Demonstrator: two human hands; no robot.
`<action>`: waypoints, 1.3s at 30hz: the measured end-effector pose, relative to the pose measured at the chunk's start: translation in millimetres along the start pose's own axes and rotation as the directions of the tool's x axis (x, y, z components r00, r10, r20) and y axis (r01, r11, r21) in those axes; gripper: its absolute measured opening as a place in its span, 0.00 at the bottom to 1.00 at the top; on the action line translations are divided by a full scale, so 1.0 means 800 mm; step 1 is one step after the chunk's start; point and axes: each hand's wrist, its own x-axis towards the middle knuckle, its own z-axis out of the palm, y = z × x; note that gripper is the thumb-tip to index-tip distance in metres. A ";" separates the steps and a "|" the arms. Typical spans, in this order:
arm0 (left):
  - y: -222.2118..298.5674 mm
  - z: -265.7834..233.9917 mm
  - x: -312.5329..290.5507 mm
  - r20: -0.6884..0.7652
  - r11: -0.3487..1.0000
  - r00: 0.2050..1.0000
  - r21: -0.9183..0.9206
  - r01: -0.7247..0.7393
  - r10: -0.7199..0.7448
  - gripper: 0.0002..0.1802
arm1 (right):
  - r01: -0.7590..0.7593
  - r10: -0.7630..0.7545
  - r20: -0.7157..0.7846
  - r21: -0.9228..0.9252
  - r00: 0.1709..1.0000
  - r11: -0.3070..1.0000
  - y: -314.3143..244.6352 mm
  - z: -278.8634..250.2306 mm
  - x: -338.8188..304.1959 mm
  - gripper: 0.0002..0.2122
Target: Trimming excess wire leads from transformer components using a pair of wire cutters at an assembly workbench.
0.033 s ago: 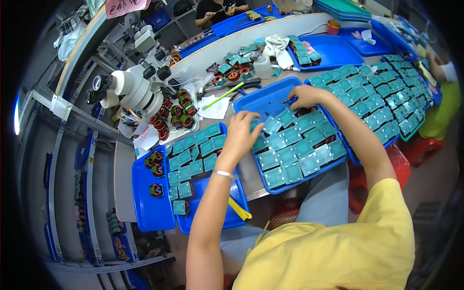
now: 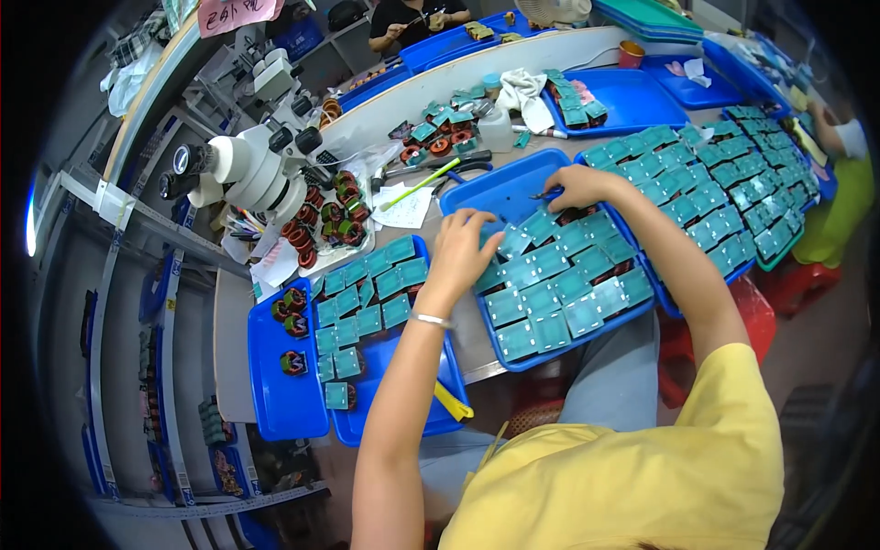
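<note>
Boards (image 2: 551,258), green and square, lie in close rows in a blue tray (image 2: 469,194) before the person. The left hand (image 2: 465,252) bends over the tray's left side, at the end of a row; whether its fingers grip a board cannot be told. The right hand (image 2: 579,186), at the far right corner, has its fingers closed on a small dark tool (image 2: 547,193), mostly hidden.

Risks, as judged: boards near the left hand sit tilted, so a brush of the fingers could dislodge neighbours; a slip of the tool could scratch one. The tray's near edge appears to overhang the lap; downward pressure there could tip it.

Surface: a pale counter (image 2: 473,335), crowded, with a microscope (image 2: 246,170), a lime pen (image 2: 420,185) and a white cloth (image 2: 526,96). Room: shelving (image 2: 190,431) at left, a red stool (image 2: 747,316) at right, a co-worker (image 2: 396,14) opposite.
</note>
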 end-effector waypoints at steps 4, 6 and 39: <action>-0.012 0.042 0.026 0.313 0.983 0.934 0.123 0.139 -0.171 0.22 | -0.003 0.003 0.040 -0.007 0.999 1.000 0.002 0.000 -0.007 0.23; -0.019 0.049 0.032 0.422 0.975 0.882 0.161 0.156 -0.211 0.25 | -0.026 0.028 0.062 -0.024 0.998 0.999 0.003 -0.004 -0.005 0.23; 0.047 0.038 -0.017 0.115 0.991 0.985 -0.008 -0.132 0.132 0.11 | 0.156 -0.175 -0.207 -0.106 0.963 0.982 -0.017 -0.003 -0.083 0.19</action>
